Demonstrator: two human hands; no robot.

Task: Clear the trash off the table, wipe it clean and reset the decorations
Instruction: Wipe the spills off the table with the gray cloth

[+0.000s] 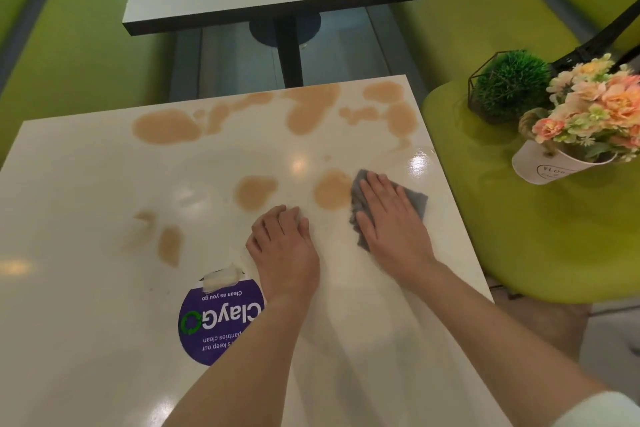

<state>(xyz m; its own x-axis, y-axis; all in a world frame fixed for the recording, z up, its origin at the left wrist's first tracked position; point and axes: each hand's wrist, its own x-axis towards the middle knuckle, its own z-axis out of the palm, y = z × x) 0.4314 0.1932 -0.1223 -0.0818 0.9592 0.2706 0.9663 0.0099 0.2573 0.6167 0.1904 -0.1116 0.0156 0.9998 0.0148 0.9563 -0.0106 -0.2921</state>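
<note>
Across the near white surface (pixel 86 184), tan spill patches (pixel 166 126) remain: a band along the far edge, two mid-surface, fainter ones at left. No trash shows on it, so clearing looks done; wiping looks barely begun, w/ most stains left. Decorations sit off to the right on a green chair (pixel 519 236): flower pot (pixel 554 166), green ball plant (pixel 509 83) in a wire frame, a dark tower piece (pixel 588 45) behind. Resetting them is not yet done. A purple sticker (pixel 214 322) lies near, w/ tape on its far rim. Right hand (pixel 391 215) presses flat on a gray cloth (pixel 415 201), fingers straight & spread, cloth edge touching the mid-right stain (pixel 332 189). Left hand (pixel 280 243) rests on the surface just beside, fingers curled under; it looks to hold sth pale, but what can't be told.
</note>
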